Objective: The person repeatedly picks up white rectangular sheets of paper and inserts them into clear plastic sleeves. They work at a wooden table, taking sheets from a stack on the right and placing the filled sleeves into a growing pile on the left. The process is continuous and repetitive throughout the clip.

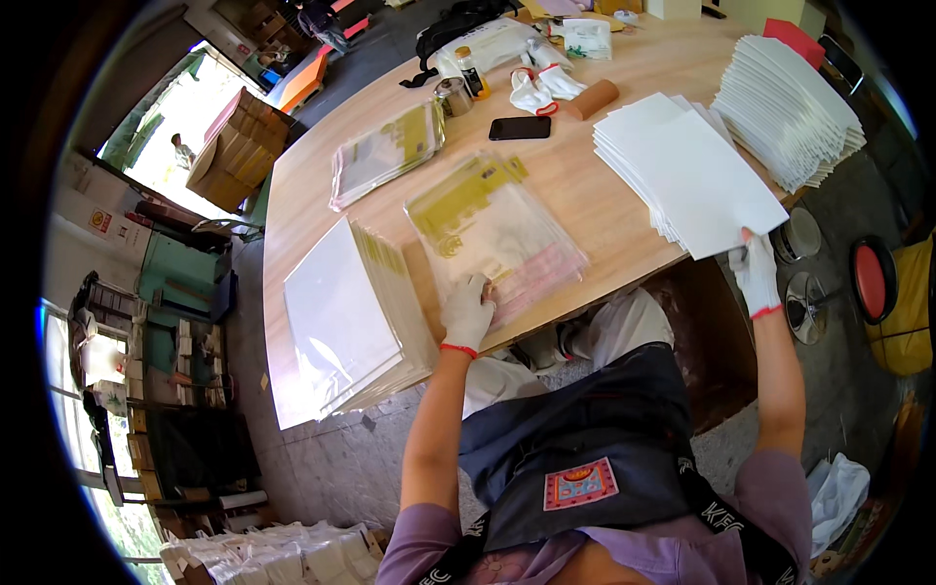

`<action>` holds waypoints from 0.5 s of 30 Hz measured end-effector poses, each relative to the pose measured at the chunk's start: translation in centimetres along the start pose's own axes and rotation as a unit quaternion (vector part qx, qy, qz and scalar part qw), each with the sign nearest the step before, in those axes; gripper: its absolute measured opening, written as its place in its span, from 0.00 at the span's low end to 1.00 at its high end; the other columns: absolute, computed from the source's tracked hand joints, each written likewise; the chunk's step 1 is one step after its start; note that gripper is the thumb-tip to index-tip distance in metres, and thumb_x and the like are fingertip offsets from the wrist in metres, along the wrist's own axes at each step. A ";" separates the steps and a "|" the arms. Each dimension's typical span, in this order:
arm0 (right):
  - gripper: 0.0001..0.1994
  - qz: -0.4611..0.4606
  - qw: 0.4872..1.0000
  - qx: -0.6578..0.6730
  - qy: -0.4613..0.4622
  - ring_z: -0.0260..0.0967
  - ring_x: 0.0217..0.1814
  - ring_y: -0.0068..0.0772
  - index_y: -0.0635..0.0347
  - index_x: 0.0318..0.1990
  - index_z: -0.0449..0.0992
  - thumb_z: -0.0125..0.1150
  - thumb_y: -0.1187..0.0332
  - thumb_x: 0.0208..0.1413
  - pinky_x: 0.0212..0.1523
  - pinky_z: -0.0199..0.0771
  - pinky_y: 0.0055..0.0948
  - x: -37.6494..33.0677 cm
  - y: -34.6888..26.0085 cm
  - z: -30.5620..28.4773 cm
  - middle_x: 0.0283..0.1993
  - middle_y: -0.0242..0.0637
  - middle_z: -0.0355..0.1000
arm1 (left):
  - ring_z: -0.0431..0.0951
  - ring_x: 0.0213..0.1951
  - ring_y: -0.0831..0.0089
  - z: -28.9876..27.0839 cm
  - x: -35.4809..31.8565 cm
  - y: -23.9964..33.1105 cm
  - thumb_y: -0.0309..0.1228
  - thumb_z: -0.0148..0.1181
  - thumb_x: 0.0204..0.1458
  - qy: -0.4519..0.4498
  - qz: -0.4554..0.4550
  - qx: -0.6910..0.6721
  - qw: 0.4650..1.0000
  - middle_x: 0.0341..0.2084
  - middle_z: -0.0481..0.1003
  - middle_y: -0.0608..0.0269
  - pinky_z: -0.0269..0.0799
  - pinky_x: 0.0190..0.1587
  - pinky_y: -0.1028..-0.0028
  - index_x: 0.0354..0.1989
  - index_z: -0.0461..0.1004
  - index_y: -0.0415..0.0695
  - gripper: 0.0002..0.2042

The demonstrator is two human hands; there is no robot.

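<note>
left hand: its glove covers the near edge of the clear bags, so the grip underneath cannot be told.
right hand: fingertips hidden behind the corner of the white sheets.
bag print: blurred, unreadable.
far table clutter: too small to identify.
fanned stack: its far edge sinks into the dark rim.

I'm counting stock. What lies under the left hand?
The left hand presses on a stack of clear plastic bags on the wooden table. How many bags lie beneath is hidden.
</note>
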State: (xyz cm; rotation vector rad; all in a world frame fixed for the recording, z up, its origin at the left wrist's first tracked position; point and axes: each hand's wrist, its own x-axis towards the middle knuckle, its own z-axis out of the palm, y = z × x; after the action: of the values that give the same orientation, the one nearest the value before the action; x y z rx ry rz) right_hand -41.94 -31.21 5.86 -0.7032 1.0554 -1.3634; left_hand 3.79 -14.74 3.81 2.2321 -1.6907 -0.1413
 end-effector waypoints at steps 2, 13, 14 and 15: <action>0.08 0.009 1.000 0.010 -0.026 0.64 0.15 0.23 0.61 0.41 0.66 0.51 0.70 0.55 0.08 0.58 0.23 -5.1 -1.3 2.4 0.27 0.34 0.69 | 0.72 0.40 0.60 -0.5 -0.8 0.0 0.25 0.53 0.42 0.017 -0.008 -0.034 0.999 0.36 0.71 0.62 0.70 0.38 0.63 0.37 0.70 0.49 0.12; 0.19 0.279 0.941 0.068 -0.176 0.70 0.20 0.22 0.68 0.49 0.65 0.53 0.69 0.50 0.14 0.67 0.14 -15.8 6.6 2.0 0.35 0.38 0.73 | 0.72 0.38 0.60 -0.1 -2.3 0.2 0.21 0.53 0.39 0.144 0.032 -0.025 0.989 0.33 0.71 0.60 0.69 0.37 0.65 0.36 0.73 0.48 0.13; 0.18 0.257 0.948 0.067 -0.176 0.68 0.17 0.21 0.66 0.48 0.66 0.53 0.68 0.50 0.12 0.64 0.14 -16.1 6.9 2.1 0.34 0.37 0.73 | 0.72 0.35 0.59 -0.3 -2.3 0.2 0.21 0.53 0.40 0.178 0.055 0.006 0.982 0.31 0.71 0.58 0.68 0.35 0.65 0.36 0.73 0.47 0.12; 0.17 0.263 0.947 0.079 -0.167 0.65 0.15 0.20 0.64 0.47 0.67 0.55 0.67 0.50 0.11 0.60 0.14 -16.5 6.7 2.1 0.33 0.35 0.72 | 0.72 0.33 0.60 -0.4 -2.3 0.3 0.20 0.52 0.42 0.152 0.043 -0.022 0.987 0.30 0.71 0.57 0.68 0.34 0.65 0.36 0.74 0.47 0.12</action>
State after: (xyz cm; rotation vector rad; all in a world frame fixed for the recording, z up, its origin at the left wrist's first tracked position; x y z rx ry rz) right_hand -35.48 -14.64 3.75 -0.4654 0.7764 -0.8195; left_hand 2.96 -12.57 4.05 2.0229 -1.5953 0.1734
